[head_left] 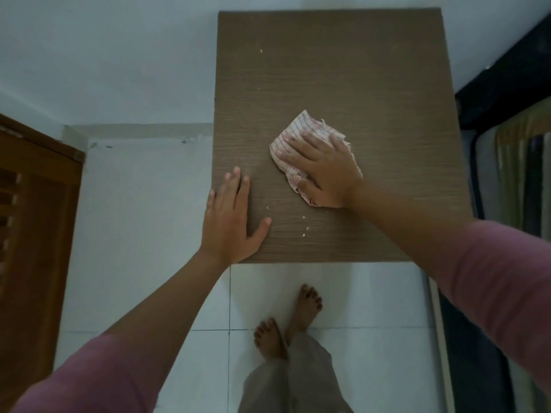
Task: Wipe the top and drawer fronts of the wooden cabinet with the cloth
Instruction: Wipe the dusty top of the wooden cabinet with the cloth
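Top view of the cabinet (pixel 343 70): a brown wood-grain top, seen from above, standing against a pale wall, with a few pale crumbs (pixel 304 231) near its front edge. The right hand (pixel 325 171) lies flat, fingers spread, pressing the cloth (pixel 298 129), a crumpled white rag with thin red stripes, onto the middle of the top. The left hand (pixel 229 219) rests flat and empty at the front left corner, fingers together, thumb apart.

On the cabinet top (pixel 343 70), the cloth (pixel 301 129) lies under the right hand (pixel 323 171), right of the left hand (pixel 231 216).
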### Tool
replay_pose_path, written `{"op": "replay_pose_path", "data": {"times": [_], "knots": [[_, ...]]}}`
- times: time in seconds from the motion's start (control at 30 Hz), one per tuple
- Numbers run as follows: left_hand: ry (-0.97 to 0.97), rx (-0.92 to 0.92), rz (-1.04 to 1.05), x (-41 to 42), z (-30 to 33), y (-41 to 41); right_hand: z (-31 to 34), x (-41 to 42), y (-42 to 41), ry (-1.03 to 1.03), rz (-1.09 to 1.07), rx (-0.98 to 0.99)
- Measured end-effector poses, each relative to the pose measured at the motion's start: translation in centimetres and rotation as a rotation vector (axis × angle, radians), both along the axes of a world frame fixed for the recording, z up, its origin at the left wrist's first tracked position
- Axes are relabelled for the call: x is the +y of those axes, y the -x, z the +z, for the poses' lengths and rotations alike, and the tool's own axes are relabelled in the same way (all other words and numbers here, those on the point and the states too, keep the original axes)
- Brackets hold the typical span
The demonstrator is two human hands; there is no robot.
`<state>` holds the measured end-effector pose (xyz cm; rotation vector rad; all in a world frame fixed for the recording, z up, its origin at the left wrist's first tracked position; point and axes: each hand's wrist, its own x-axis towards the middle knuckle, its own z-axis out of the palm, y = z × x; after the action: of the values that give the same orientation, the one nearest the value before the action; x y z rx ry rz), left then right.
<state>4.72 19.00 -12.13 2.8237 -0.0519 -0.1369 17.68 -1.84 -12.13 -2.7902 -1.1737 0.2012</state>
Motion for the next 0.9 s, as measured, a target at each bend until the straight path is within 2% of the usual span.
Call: {"op": "replay_pose_path", "data": {"times": [0.13, 0.9], "knots": [[-0.069, 0.007, -0.011, 0.0, -0.3, 0.2, -0.2, -0.3, 2.5, -0.006, -0.019, -0.012], [-0.094, -0.116, -0.023, 0.2, -1.3, 0.3, -0.5, -1.7, 12.2, -0.122, -0.084, -0.037]]}}
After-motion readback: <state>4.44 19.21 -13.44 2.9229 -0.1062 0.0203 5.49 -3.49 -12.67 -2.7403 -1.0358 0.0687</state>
